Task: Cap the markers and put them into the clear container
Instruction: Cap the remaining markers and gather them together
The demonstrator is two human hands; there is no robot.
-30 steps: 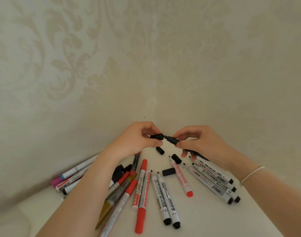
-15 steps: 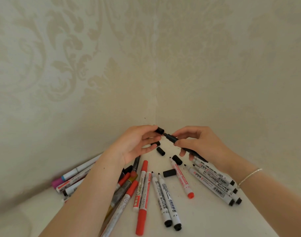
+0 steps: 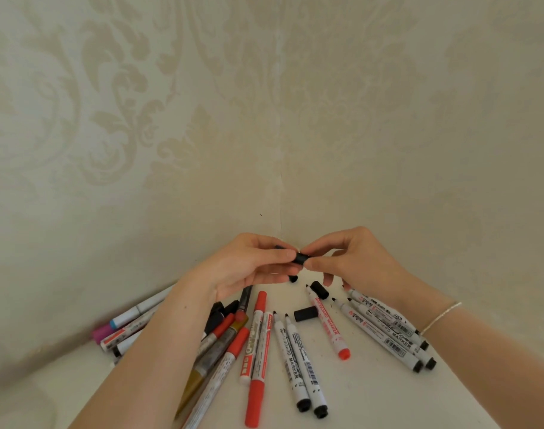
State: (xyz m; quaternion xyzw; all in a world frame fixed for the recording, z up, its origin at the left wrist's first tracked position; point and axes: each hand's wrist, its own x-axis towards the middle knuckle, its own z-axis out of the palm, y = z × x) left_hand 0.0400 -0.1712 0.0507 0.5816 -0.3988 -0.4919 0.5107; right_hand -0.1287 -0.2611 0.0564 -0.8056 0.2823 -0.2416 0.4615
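Both hands meet over the far end of the white counter [image 3: 373, 394]: left hand [image 3: 249, 264] and right hand [image 3: 354, 258] each pinch a small black marker [image 3: 301, 258] between fingertips. Loose black caps [image 3: 305, 313] and uncapped markers [image 3: 298, 360] lie scattered just nearer.

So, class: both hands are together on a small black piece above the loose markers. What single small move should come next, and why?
Probably press the two hands together until the cap seats. The left hand and right hand pinch it between their fingertips above the table; whether it is fully on cannot be told. The container is out of view.
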